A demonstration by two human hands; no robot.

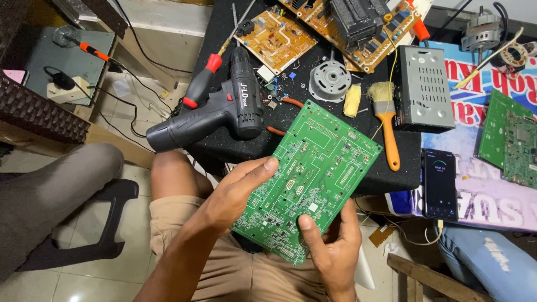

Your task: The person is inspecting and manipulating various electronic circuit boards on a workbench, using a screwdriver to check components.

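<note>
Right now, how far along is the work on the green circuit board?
Done: the green circuit board is out and bare, lifted off the black mat. In hand: left hand and right hand hold it by its edges. Left: the cordless drill and brush lie untouched.

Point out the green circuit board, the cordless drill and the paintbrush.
green circuit board [313,168], head view, middle of its face
cordless drill [238,103], head view, motor body
paintbrush [390,140], head view, orange handle

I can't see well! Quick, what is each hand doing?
Left hand: holding the flat green rectangular circuit board.
Right hand: holding the same board's lower edge.
</note>
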